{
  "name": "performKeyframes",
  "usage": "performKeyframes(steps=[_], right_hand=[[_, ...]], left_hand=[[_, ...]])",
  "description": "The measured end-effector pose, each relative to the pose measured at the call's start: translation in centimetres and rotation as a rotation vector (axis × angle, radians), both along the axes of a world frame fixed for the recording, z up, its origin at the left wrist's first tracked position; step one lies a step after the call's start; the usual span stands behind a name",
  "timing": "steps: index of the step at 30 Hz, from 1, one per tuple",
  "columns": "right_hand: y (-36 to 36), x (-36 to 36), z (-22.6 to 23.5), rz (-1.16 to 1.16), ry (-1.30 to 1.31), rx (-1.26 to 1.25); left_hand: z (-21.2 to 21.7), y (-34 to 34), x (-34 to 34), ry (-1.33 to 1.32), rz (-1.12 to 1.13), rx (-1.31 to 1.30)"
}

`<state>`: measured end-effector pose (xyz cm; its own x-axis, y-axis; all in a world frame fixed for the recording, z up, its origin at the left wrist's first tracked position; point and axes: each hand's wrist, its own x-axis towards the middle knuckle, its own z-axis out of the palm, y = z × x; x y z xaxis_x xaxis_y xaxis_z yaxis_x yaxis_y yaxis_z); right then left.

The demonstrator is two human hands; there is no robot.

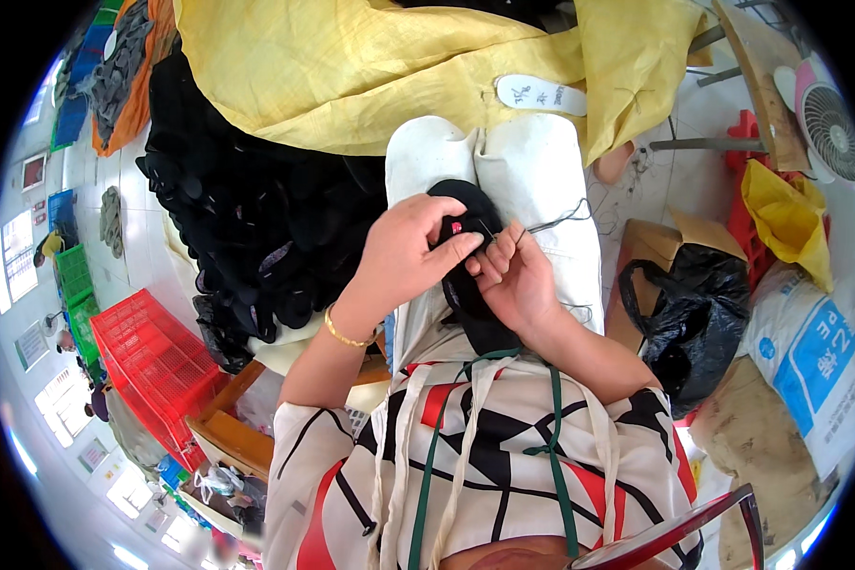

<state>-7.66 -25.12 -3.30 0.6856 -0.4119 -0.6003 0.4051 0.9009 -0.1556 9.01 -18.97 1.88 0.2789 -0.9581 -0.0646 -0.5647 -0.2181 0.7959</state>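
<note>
The left hand (413, 249) grips the black cloth piece (470, 299) toward the white lap cover's (541, 161) left edge; the right hand (521, 278) pinches closed beside it; trailing thread (559, 221) suggests unfinished stitching.

The black fabric piece (472, 306) is soft, dark and long, with a rounded far end and a near end that reaches the edge of the patterned shirt (503, 418). It lies lengthwise from far to near, leaning slightly right at its near end, above the white cloth (551, 176) over the lap. Its middle is partly covered by the hands holding it, so its full outline cannot be told. 1 small pinkish-red mark (456, 228) shows on its far half. A thin dark thread (556, 222) runs out to the right and curls loosely over the cloth.
</note>
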Motion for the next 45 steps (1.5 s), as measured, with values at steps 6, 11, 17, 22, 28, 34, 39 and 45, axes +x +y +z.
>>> performKeyframes(steps=[6,11,17,22,28,34,39,45], right_hand=[[0.3,-0.8,-0.5,-0.015,-0.072,-0.040],[0.0,-0.8,-1.0,0.020,-0.096,0.000],[0.1,-0.6,-1.3,0.040,-0.096,-0.032],[0.1,-0.6,-1.6,0.042,-0.103,-0.036],[0.0,-0.3,-1.4,0.057,-0.057,-0.048],[-0.1,0.1,-1.4,0.054,-0.076,-0.049],[0.2,-1.1,-2.2,-0.013,-0.219,-0.162],[-0.6,-0.4,2.0,-0.160,0.224,-0.798]], left_hand=[[-3.1,1.1,1.3,0.105,-0.110,-0.010],[-4.1,2.9,0.9,-0.342,-0.244,-0.357],[-4.5,3.3,0.6,-0.577,-0.297,-0.535],[-4.5,3.5,0.6,-0.603,-0.298,-0.543],[-4.2,2.4,0.9,-0.414,0.091,-0.355],[-4.1,2.7,0.3,0.077,0.237,0.063],[-6.8,3.0,1.0,0.039,0.257,-0.041],[-3.8,2.6,0.7,-0.166,0.262,-0.172]])
